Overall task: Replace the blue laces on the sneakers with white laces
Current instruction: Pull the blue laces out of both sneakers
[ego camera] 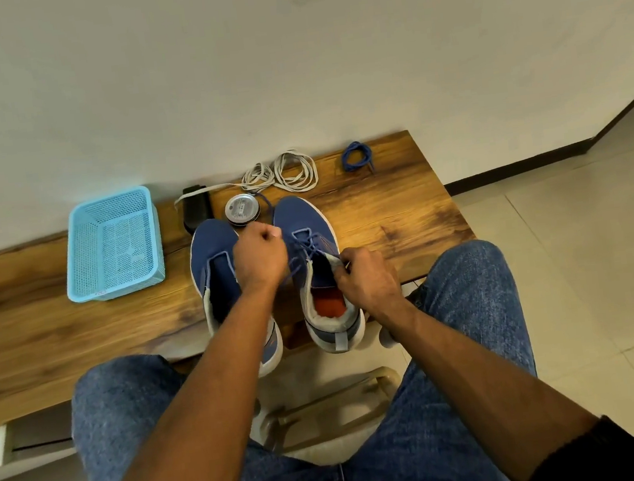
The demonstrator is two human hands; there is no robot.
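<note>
Left to right: light-blue mesh basket [112, 245], black object [197, 211], round tin [242, 208] on the wooden bench [403, 205]. Left hand [260, 256], fist closed, pulled blue lace [302, 250] of the right sneaker [304, 218]; left sneaker [210, 249] unlaced. Right hand [365, 274] pinched the collar. White laces [287, 170], loose blue lace [357, 155] behind.

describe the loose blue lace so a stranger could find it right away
On the wooden bench against the wall, look to the far right end. The loose blue lace lies coiled there alone, right of the white laces, the only blue cord off a shoe.
</note>
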